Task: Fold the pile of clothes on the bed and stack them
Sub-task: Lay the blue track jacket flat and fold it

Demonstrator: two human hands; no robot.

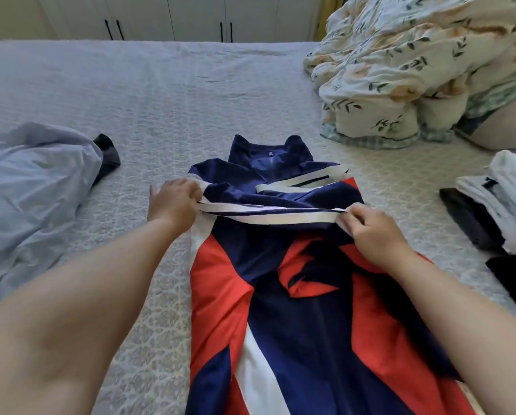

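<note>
We're mid-fold: left hand [173, 202] and right hand [370, 232] pinch the navy-red-white jacket's sleeve [268, 215]; folded stack [502, 199] right, probably unfolded blue garment [32, 187] left.

A wide bed [167, 94] under a pale grey-blue textured coverlet is carrying everything. A navy, red and white zip-up sports jacket [280, 295] is lying flat at its centre toward six o'clock, while a crumpled light blue cotton garment [32, 190] is sitting at nine o'clock. A bunched cream quilt with a leaf print [406, 64] is heaped at one o'clock, and a stack of folded white and dark clothes [502, 211] is resting at three o'clock.
</note>
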